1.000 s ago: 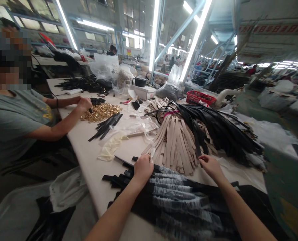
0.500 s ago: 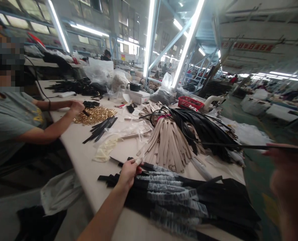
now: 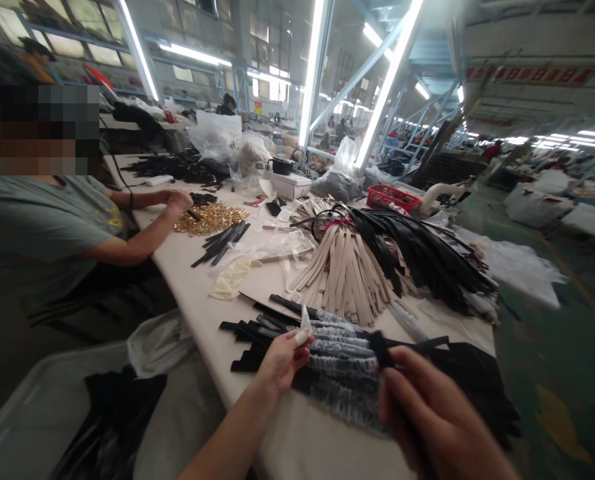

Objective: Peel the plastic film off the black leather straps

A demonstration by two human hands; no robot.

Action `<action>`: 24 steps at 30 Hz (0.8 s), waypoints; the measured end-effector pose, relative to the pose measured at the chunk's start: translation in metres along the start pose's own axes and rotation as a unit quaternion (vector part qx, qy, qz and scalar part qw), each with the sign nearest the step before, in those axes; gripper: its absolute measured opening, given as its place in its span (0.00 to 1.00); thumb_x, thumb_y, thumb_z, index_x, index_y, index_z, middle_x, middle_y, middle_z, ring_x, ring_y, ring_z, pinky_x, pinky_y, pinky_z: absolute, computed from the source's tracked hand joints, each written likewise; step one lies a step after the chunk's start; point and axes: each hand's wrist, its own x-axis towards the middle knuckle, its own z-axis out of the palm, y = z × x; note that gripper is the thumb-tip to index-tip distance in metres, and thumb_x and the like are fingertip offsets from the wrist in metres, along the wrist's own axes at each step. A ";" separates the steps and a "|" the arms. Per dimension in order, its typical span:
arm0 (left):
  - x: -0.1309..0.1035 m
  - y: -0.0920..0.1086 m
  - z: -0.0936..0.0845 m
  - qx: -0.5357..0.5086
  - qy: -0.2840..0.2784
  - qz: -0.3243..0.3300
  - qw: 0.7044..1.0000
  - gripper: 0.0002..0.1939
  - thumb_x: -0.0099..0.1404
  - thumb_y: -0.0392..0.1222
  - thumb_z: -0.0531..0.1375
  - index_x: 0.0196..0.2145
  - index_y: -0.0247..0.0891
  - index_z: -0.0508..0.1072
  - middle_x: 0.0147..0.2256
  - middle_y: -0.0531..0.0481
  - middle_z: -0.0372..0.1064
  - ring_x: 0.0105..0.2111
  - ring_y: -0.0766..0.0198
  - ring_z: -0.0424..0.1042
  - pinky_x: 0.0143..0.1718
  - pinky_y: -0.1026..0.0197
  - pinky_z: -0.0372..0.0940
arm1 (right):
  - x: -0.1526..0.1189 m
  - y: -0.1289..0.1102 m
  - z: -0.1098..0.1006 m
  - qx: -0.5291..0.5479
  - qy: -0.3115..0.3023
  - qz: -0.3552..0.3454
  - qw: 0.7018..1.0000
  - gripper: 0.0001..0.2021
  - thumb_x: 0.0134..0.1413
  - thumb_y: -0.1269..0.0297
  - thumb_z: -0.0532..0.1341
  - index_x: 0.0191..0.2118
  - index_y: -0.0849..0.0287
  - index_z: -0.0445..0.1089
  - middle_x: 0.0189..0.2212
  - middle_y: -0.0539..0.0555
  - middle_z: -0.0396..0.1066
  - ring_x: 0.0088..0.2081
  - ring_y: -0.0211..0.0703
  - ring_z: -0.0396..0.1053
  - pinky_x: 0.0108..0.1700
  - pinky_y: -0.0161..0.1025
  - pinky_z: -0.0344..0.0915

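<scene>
My left hand (image 3: 283,363) is closed in a pinch at the left ends of the black straps (image 3: 250,333). A pale cover is on a fingertip, with a thin whitish point sticking up from it. What those fingers grip, if anything, is hidden. Close by on the right, my right hand (image 3: 427,400) is closed on a black strap (image 3: 377,348), its end poking out past the fingertips, blurred. Under and between both hands lies a row of black straps with crinkled clear plastic wrap (image 3: 345,357) around their middles.
Behind the hands are a bundle of beige straps (image 3: 345,273) and a heap of long black straps (image 3: 422,250). A red basket (image 3: 392,198) stands farther back. At left, a co-worker (image 3: 62,220) handles something by a pile of gold-coloured metal pieces (image 3: 212,219). A bin (image 3: 37,393) sits below the table edge.
My right hand has come in from the far right, where a black strap stretched across, to beside my left hand. The view has turned slightly left; my left hand still pinches.
</scene>
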 end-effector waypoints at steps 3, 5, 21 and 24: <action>-0.009 -0.008 0.003 -0.004 0.007 0.013 1.000 0.14 0.54 0.44 0.72 0.34 0.34 0.77 0.37 0.44 0.77 0.23 0.72 0.69 0.25 0.68 0.66 | -0.002 0.027 0.047 0.014 -0.051 0.019 0.998 0.21 0.62 0.43 0.54 0.42 0.58 0.65 0.23 0.49 0.73 0.12 0.34 0.64 0.13 0.29 0.55; -0.014 -0.012 0.005 0.006 0.017 0.032 0.999 0.16 0.52 0.47 0.73 0.34 0.33 0.78 0.37 0.43 0.77 0.23 0.71 0.70 0.25 0.67 0.67 | 0.004 0.047 0.075 0.004 -0.034 0.017 0.999 0.21 0.63 0.43 0.52 0.42 0.59 0.65 0.24 0.50 0.73 0.13 0.35 0.66 0.14 0.30 0.56; -0.025 -0.020 0.014 0.013 0.004 0.065 0.998 0.20 0.50 0.51 0.72 0.33 0.30 0.80 0.32 0.41 0.77 0.29 0.63 0.74 0.31 0.64 0.67 | 0.013 0.070 0.098 -0.096 0.050 -0.038 0.993 0.18 0.67 0.53 0.50 0.35 0.58 0.70 0.22 0.50 0.74 0.16 0.38 0.69 0.20 0.32 0.60; -0.029 -0.021 0.015 0.034 -0.004 0.075 0.997 0.19 0.51 0.51 0.72 0.31 0.30 0.80 0.30 0.43 0.76 0.29 0.63 0.73 0.31 0.64 0.67 | 0.015 0.066 0.096 -0.057 0.021 -0.017 0.998 0.19 0.67 0.50 0.51 0.34 0.58 0.69 0.21 0.50 0.73 0.14 0.37 0.67 0.17 0.32 0.60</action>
